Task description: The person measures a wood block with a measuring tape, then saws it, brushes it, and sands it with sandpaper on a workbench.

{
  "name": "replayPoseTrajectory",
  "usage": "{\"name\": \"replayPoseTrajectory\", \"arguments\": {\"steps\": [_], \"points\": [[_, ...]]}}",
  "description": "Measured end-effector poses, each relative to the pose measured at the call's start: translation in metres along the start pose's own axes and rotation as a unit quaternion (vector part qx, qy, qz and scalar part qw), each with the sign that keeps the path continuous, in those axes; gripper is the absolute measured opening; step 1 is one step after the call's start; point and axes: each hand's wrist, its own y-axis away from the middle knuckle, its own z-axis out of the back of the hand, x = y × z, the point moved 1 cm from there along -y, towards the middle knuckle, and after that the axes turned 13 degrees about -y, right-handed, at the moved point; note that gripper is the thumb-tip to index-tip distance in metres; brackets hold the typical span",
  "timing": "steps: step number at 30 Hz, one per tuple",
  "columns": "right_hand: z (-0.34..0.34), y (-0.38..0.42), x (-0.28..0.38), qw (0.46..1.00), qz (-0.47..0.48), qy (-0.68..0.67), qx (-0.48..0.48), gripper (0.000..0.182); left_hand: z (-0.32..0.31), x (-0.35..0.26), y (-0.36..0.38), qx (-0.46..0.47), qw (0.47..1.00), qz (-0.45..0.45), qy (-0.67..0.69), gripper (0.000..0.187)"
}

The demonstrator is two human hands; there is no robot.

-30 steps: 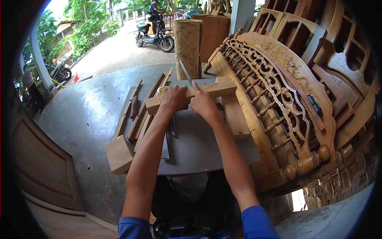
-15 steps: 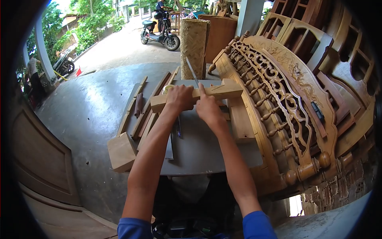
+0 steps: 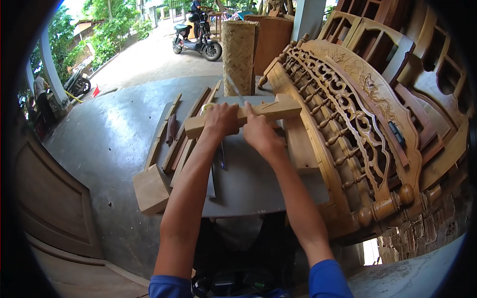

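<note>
A squared wooden beam [image 3: 275,110] lies crosswise over other wood on the grey table [image 3: 248,191]. My left hand [image 3: 221,119] is closed over the beam left of its middle. Just right of it, my right hand [image 3: 258,130] is wrapped round the near end of a long thin metal tool [image 3: 233,84], its index finger stretched along it. The tool slants up and away across the beam, its far part blurred; its handle is hidden in the hand. Under the beam a thicker wood block [image 3: 299,144] shows at the right.
Wooden strips [image 3: 161,131] and a wood block [image 3: 151,189] lie at the table's left. Carved bed panels [image 3: 343,119] lean close on the right. A woven roll [image 3: 239,57] stands beyond the table, with a scooter [image 3: 198,45] behind. A person stands at the far left.
The metal tool has shifted slightly left and looks more blurred. My right hand has moved a little left and nearer. The whole view has shifted slightly.
</note>
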Motion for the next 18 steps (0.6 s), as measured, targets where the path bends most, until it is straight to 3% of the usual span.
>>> {"name": "replayPoseTrajectory", "arguments": {"steps": [5,8,10,12,15,17,18], "points": [[0.06,0.155,0.018,0.991,-0.095,-0.017,0.095,0.065,-0.009,0.002,0.002,-0.01,1.0,-0.015,0.019,0.03],[0.057,0.125,0.023,0.993,-0.081,-0.018,0.086,0.063,-0.009,0.0,0.003,-0.001,1.0,-0.022,0.022,0.032],[0.029,0.066,0.004,0.997,0.003,-0.062,0.035,0.06,-0.006,-0.001,0.001,0.008,1.0,-0.018,0.018,0.031],[0.006,-0.002,-0.006,0.998,0.024,-0.048,0.018,0.063,-0.004,-0.004,0.002,0.014,1.0,-0.003,0.018,0.027],[-0.005,0.0,-0.002,0.999,0.01,-0.027,-0.017,0.059,-0.006,-0.001,-0.001,0.008,1.0,0.0,0.015,0.027],[0.01,0.067,0.0,0.993,0.011,-0.114,-0.01,0.06,-0.003,-0.002,0.008,0.033,0.999,-0.009,0.003,0.027],[0.028,0.109,0.009,0.992,-0.064,-0.097,0.04,0.061,0.0,-0.001,0.006,0.035,0.999,-0.007,0.003,0.027]]}}
